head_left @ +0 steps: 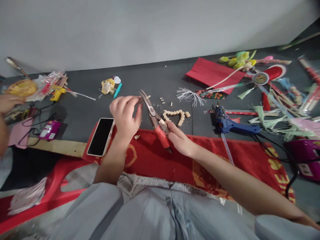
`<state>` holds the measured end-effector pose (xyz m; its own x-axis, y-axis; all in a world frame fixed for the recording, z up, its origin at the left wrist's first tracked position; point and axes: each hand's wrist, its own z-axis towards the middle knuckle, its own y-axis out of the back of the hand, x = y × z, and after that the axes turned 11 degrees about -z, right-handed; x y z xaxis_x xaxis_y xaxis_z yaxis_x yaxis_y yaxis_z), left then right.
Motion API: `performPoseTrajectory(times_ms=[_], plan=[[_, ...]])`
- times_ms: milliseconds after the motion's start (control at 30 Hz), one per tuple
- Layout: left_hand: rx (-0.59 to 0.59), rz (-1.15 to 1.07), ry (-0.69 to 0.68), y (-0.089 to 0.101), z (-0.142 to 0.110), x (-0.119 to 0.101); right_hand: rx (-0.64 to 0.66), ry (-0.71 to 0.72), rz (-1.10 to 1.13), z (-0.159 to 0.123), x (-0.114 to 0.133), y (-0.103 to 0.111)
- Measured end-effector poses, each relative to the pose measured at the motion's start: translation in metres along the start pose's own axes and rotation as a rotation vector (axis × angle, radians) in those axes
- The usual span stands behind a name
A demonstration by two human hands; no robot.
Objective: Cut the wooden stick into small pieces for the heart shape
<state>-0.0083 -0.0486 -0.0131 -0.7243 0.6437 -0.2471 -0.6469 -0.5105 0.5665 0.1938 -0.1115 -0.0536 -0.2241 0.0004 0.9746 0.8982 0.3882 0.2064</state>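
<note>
My right hand [178, 138] is closed around the handles of cutting pliers [151, 111], one handle wrapped in red. Their jaws point up and left, and a short pale stick piece [148, 97] shows at the blades. Close beside the jaws is my left hand [126, 115], fingers curled and fingertips near the blade; what they pinch is hidden. Right of the pliers lies a heart outline [183, 116] made of small pale stick pieces. Several loose cut bits [162, 100] are scattered on the dark table [152, 73], and others [137, 137] lie on the red towel [150, 156].
A phone [100, 136] rests left of my left hand. At right are a blue glue gun [225, 121] with its cord, red paper [212, 75], a red ribbon spool [261, 78] and tassels. Another person's hand [11, 103] is at far left, near a yellow glue gun [58, 92].
</note>
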Motion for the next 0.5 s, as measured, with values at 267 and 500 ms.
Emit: performPoseTrajectory(times_ms=[267,500], plan=[[0.010,-0.044,-0.041,-0.0017,-0.0015,0.0070,0.056,0.032,-0.009,-0.0045,0.0007,-0.0022],[-0.004,-0.122,-0.057,-0.0014,0.0034,0.0003,0.092,0.018,-0.001,-0.0060,0.0040,-0.0002]])
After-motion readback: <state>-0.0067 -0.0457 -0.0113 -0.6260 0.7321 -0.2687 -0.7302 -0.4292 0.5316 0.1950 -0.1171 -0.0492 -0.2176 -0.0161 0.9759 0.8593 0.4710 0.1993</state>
